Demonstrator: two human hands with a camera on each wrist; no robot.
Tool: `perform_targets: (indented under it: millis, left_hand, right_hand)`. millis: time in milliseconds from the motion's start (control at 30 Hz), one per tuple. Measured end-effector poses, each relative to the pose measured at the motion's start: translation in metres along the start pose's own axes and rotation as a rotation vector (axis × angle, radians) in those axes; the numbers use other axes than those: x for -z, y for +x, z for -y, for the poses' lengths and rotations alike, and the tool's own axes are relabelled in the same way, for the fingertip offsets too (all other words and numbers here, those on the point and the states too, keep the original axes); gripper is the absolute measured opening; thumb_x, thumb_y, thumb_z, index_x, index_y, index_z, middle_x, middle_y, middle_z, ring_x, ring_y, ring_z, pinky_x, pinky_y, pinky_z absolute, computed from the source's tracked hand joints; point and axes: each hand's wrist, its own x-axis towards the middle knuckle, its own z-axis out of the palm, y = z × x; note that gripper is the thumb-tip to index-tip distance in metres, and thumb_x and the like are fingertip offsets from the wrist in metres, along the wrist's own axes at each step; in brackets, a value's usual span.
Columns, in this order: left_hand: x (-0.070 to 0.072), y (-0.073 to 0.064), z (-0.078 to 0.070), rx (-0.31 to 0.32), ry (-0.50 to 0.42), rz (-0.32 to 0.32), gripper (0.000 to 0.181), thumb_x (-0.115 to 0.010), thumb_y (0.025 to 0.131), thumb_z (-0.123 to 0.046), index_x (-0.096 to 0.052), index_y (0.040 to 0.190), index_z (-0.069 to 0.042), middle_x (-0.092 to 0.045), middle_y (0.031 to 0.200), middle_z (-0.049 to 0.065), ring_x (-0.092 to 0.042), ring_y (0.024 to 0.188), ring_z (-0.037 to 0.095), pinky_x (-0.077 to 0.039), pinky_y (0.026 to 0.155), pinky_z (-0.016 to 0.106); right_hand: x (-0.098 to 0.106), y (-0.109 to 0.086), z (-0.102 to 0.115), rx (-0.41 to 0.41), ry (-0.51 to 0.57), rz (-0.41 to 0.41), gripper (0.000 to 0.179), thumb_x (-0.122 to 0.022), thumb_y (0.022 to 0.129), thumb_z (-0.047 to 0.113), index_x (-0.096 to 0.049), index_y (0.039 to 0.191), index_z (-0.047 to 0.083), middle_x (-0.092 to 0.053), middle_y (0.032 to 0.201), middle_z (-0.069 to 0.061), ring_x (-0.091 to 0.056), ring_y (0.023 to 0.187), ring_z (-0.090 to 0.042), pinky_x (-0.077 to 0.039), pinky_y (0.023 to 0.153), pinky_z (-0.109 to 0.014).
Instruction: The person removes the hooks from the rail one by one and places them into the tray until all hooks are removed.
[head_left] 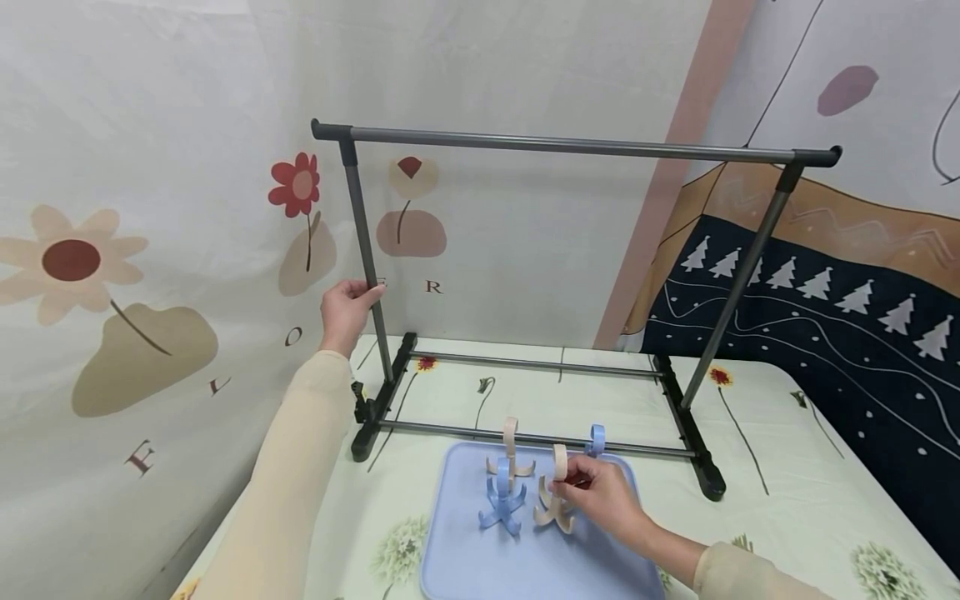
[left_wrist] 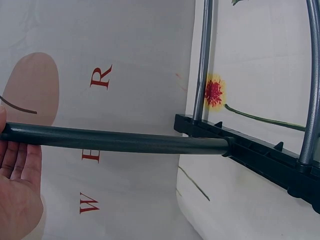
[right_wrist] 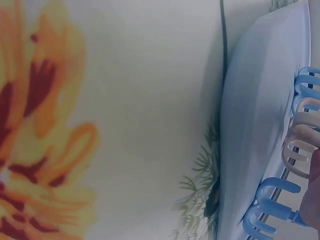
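Observation:
A grey metal garment rack stands on the table, its top bar (head_left: 570, 145) running across. My left hand (head_left: 345, 318) holds the rack's left post (head_left: 361, 221) partway up, thumb on one side and fingers on the other; the left wrist view shows the same post (left_wrist: 130, 140). Lower down, my right hand (head_left: 603, 498) pinches a beige multi-prong hook (head_left: 553, 506) near its upper loop, above a blue tray (head_left: 468, 571). A blue hook (head_left: 502, 504) and another beige hook (head_left: 511, 433) stand to its left. Behind the right hand, a second blue hook (head_left: 597, 438) shows partly.
The rack's black feet (head_left: 384, 400) and two lower crossbars (head_left: 525, 364) sit beyond the tray. A floral cloth (head_left: 795, 517) covers the table. Patterned curtains (head_left: 525, 233) hang behind and at the left, with a dark tree-print one (head_left: 810, 312) at the right.

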Motion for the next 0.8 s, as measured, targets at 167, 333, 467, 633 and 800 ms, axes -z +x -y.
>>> perform_targets:
  millis: [167, 333, 467, 633, 800]
  left_hand:
    - [0.0001, -0.0006, -0.0003, 0.002, -0.002, 0.002, 0.042, -0.070, 0.093, -0.036, -0.062, 0.119, -0.003, -0.065, 0.115, 0.010, -0.058, 0.106, 0.025, -0.043, 0.096, 0.040]
    - [0.0000, -0.0015, -0.0014, 0.001, -0.006, 0.001, 0.042, -0.070, 0.093, -0.035, -0.062, 0.120, -0.003, -0.065, 0.116, 0.011, -0.058, 0.107, 0.025, -0.043, 0.096, 0.040]
    - [-0.0001, -0.0019, -0.0017, 0.002, -0.003, 0.000, 0.042, -0.070, 0.093, -0.035, -0.062, 0.119, -0.003, -0.065, 0.115, 0.011, -0.058, 0.107, 0.025, -0.043, 0.096, 0.040]
    - [-0.0001, -0.0023, -0.0014, 0.000, 0.004, -0.005, 0.042, -0.070, 0.093, -0.035, -0.062, 0.119, -0.003, -0.065, 0.115, 0.011, -0.058, 0.106, 0.025, -0.043, 0.096, 0.040]
    - [-0.0001, -0.0018, -0.0001, -0.006, 0.002, -0.010, 0.042, -0.070, 0.093, -0.036, -0.062, 0.119, -0.003, -0.066, 0.114, 0.010, -0.059, 0.106, 0.024, -0.044, 0.095, 0.039]
  right_hand:
    - [-0.0007, -0.0032, -0.0006, -0.006, 0.025, 0.021, 0.012, -0.081, 0.081, 0.006, -0.070, 0.085, 0.005, -0.070, 0.079, 0.000, -0.063, 0.069, -0.006, -0.054, 0.061, -0.024]
    - [-0.0013, -0.0048, -0.0040, 0.015, 0.006, 0.011, 0.014, -0.082, 0.081, 0.008, -0.068, 0.082, 0.007, -0.068, 0.077, 0.001, -0.063, 0.069, -0.005, -0.054, 0.061, -0.024]
    - [-0.0019, -0.0051, -0.0074, 0.027, -0.003, 0.011, 0.014, -0.082, 0.080, 0.005, -0.068, 0.083, 0.007, -0.068, 0.077, 0.000, -0.065, 0.070, -0.005, -0.055, 0.063, -0.025]
    - [-0.0015, -0.0060, -0.0065, 0.035, 0.023, 0.013, 0.014, -0.081, 0.080, 0.004, -0.068, 0.086, 0.005, -0.070, 0.080, -0.003, -0.067, 0.073, -0.006, -0.056, 0.065, -0.026]
    - [0.0005, -0.0073, -0.0002, -0.003, 0.068, 0.012, 0.016, -0.082, 0.080, 0.004, -0.069, 0.089, 0.002, -0.070, 0.083, -0.005, -0.068, 0.075, -0.006, -0.057, 0.067, -0.025]
